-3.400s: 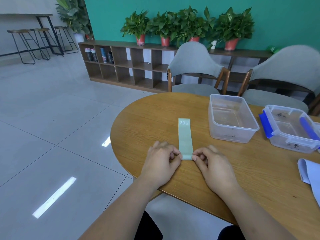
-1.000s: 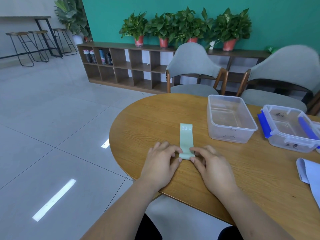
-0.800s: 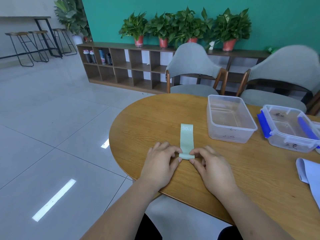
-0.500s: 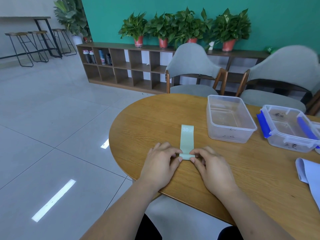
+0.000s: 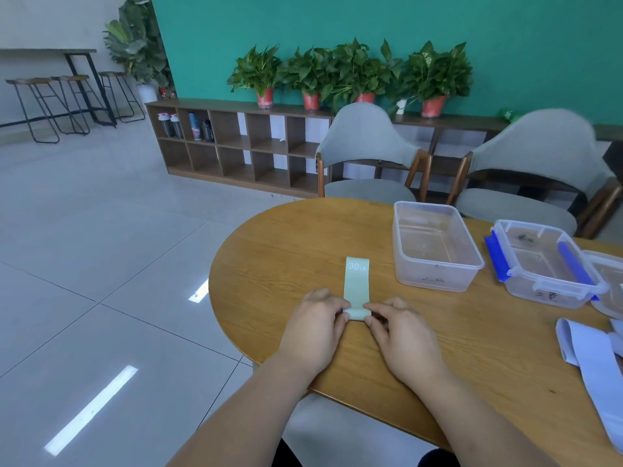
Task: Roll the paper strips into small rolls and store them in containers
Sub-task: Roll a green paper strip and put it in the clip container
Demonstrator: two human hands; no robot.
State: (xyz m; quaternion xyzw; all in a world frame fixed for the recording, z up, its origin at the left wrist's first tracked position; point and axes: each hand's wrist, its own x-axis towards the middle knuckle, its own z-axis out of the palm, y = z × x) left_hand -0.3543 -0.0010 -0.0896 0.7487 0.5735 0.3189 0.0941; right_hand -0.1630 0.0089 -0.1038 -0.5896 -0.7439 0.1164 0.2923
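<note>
Green strip (image 5: 356, 281) on the table (image 5: 276, 251), flat part shorter than 3.4 s ago, "30 LB" end nearer the hands. Left hand (image 5: 315, 326) and right hand (image 5: 403, 337) pinch the rolled near end. Open container (image 5: 435, 246) unmoved.

Pale mint-green strip (image 5: 356, 284) showing white "30 LB" lettering, lying on a warm honey-brown wood-grain bench (image 5: 286, 257). Clear container (image 5: 435, 247) looking colourless; its neighbour, the second container (image 5: 546, 264), flashing bright blue clips (dark scribbles on both). Lavender strips (image 5: 593, 362) glowing pale at the right. Teal wall (image 5: 337, 21) backing red plant pots (image 5: 312, 101).
</note>
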